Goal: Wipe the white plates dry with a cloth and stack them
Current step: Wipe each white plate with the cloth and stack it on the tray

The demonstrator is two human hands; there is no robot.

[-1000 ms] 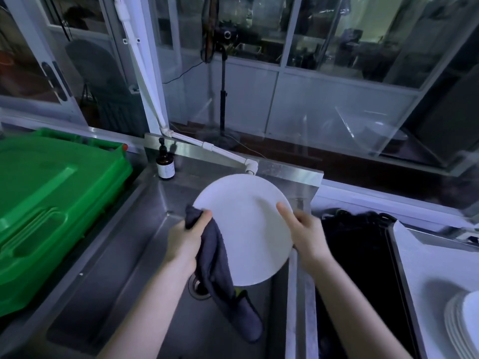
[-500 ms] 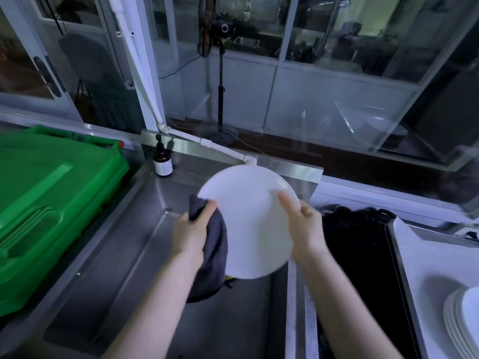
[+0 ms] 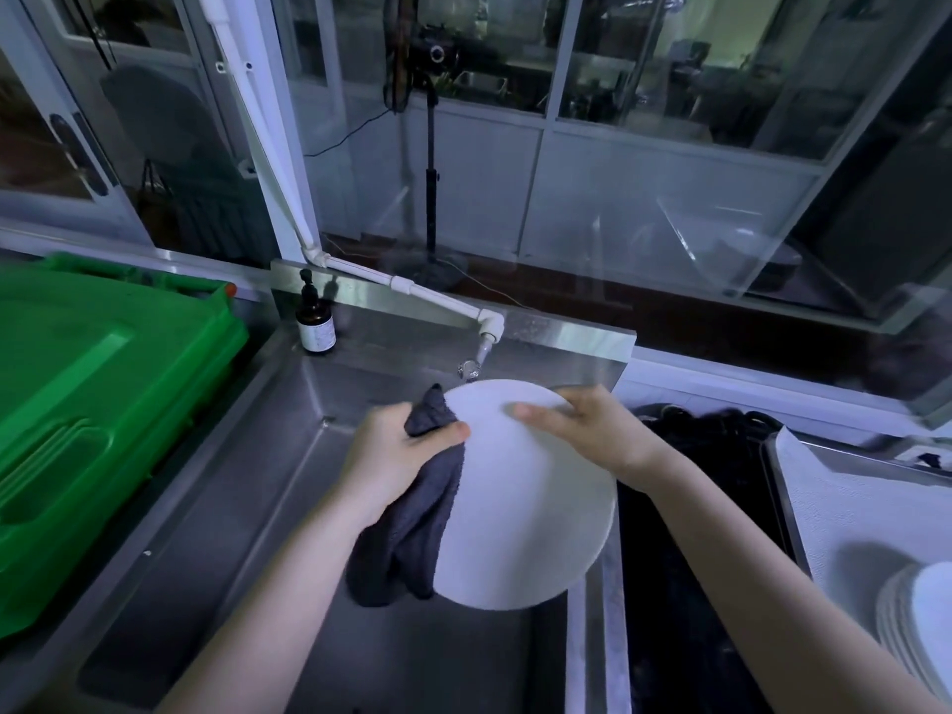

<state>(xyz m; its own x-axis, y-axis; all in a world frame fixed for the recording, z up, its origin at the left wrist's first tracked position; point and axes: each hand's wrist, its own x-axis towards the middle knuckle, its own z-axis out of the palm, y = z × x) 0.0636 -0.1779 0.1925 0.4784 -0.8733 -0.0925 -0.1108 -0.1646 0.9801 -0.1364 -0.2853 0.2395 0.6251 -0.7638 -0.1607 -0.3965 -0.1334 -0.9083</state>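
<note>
- The right hand (image 3: 592,430) pinches one white plate (image 3: 525,507) at its upper right rim. The thumb lies across the near face, and the fingers are presumably behind the rim, where the plate hides them.
- The left hand (image 3: 396,456) has its fingers curled round a bunched dark grey cloth (image 3: 407,533). The thumb presses the cloth onto the plate's left rim, just across from the right-hand grip.
- From that left grip the rest of the cloth hangs down along the plate's left edge.
- The plate is held tilted in the air over the steel sink (image 3: 257,507), and the tap (image 3: 484,347) is just beyond both grips.
- My reading is that this plate is mid-wipe: the cloth sits at the rim and most of the near face is bare. The blur makes it impossible to tell whether that face is dry yet.
- Well to the right of the right-hand grip, and lower, a stack of white plates (image 3: 912,620) rests at the frame's edge, so several plates seem to be done already.
- What is left, as I judge it, is to finish wiping this plate and carry it rightward onto that stack. No unwiped plates show near either grip.
</note>
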